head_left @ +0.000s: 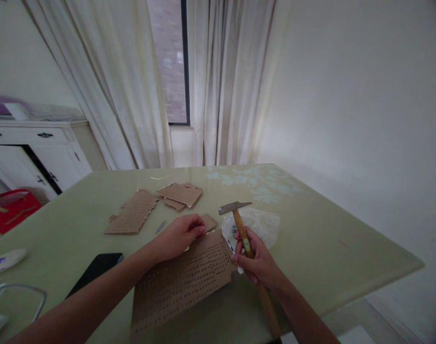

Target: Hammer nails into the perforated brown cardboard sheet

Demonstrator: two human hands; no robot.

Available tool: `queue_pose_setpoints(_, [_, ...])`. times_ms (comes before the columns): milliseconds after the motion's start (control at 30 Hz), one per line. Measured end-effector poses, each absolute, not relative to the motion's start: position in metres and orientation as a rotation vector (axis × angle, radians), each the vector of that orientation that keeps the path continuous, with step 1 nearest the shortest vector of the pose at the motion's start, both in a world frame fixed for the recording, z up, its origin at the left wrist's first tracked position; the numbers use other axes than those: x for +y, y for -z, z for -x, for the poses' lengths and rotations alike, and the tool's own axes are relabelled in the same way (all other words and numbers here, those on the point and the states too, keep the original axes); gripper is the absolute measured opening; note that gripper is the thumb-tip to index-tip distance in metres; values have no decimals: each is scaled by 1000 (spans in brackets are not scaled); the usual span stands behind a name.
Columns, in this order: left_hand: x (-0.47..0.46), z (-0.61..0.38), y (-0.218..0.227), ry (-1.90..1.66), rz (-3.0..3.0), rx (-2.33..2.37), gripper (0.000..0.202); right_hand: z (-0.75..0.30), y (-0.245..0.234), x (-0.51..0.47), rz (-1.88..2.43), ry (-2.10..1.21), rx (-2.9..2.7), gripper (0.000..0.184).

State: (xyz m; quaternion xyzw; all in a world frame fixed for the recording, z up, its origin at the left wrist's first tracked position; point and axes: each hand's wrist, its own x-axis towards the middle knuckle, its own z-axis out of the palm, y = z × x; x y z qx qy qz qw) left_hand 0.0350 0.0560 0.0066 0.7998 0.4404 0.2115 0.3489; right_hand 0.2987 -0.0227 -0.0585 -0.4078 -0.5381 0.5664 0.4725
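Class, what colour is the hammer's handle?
The handle is yellowish brown, best seen in the head view.

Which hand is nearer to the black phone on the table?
Left: the left hand sits at the far edge of the large cardboard, right of the phone. The right hand is farther off, at the cardboard's right end, holding the hammer.

Holds a bare left arm (pixel 106 286) in a long slant from the bottom left, with an almost straight wrist (pixel 156 254). Shows the back of the left hand (pixel 178 236) and curls its fingers (pixel 194 220) near the thumb. Slants a bare right arm (pixel 297 310) from the bottom right. Bends the right hand (pixel 259 260) into a grip, pointing its thumb (pixel 241 260) left.
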Motion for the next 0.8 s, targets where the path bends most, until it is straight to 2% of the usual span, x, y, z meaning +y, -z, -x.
queue_pose_setpoints(267, [63,-37,-9,-721,-1950,1094,28,-299,60,-23,1007,-1383,-1325,48])
queue_pose_setpoints(800, [50,-36,-9,-691,-2006,1077,19,-299,60,-24,1029,-1378,-1335,49])
